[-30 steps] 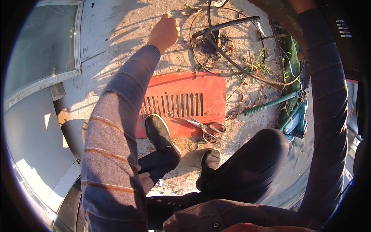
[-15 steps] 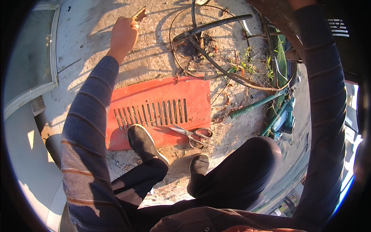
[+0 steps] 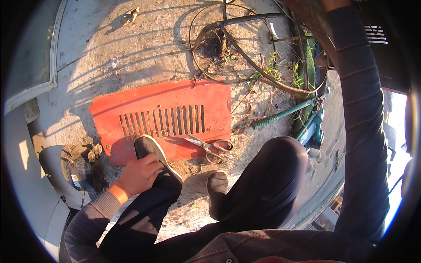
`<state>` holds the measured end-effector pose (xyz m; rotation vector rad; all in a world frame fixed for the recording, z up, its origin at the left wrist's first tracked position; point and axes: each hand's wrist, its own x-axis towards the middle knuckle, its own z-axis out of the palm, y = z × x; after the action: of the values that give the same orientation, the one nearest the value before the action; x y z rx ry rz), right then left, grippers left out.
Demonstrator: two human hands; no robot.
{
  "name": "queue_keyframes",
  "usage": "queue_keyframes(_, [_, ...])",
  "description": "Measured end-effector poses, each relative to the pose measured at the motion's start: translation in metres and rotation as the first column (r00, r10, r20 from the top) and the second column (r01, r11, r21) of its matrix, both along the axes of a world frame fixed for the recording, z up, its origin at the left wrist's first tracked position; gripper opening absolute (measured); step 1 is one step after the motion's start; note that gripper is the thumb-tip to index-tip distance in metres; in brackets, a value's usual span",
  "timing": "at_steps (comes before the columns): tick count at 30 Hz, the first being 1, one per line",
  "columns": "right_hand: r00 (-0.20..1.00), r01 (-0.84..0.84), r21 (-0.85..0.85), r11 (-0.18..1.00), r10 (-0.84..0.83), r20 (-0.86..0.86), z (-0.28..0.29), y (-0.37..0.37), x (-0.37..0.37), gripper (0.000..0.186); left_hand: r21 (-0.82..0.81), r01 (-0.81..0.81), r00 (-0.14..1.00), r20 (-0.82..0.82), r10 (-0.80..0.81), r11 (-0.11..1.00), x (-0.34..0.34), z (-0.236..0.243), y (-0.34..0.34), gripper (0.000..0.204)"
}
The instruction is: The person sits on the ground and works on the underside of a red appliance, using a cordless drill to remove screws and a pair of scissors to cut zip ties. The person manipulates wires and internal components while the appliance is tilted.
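Observation:
My left hand [image 3: 139, 174] is low over my left shoe [image 3: 147, 147], by the ankle. Its fingers are bent and pressed together, and what they hold, if anything, is hidden. A pair of scissors [image 3: 209, 147] lies near that shoe, blades pointing left onto a red slotted metal panel [image 3: 162, 94]. My right arm reaches up the right side; only the wrist of my right hand [image 3: 335, 4] shows at the top edge, with the fingers out of sight. Beside that wrist is a dark brown surface [image 3: 309, 17]. A dry leaf [image 3: 131, 16] lies on the ground at the far left.
A black hose or cable [image 3: 250, 55] loops over the ground past the panel. Right of it lie a green ribbed handle [image 3: 283, 115] and a teal tool part [image 3: 316, 129]. A dark round object [image 3: 79, 166] stands left of my left foot, below a framed glass pane [image 3: 30, 48].
My left hand has let go of the dry leaf at the far left and come back down to my left shoe. The right arm stays raised. The view has shifted slightly.

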<state>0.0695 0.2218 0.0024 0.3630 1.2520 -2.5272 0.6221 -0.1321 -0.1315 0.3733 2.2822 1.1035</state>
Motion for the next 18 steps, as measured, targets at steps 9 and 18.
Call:
queue_keyframes(9, [1.0,0.003,-0.014,1.0,-0.003,0.006,0.0,-0.007,-0.003,0.011,-0.088,0.014,1.0,0.0,-0.014,0.996,0.015,0.027,0.002,0.016])
queue_keyframes(18, [0.999,-0.009,-0.019,1.0,0.01,0.037,0.004,-0.024,-0.016,0.011,-0.259,-0.244,0.97,-0.051,0.239,0.935,0.059,0.087,-0.058,0.005])
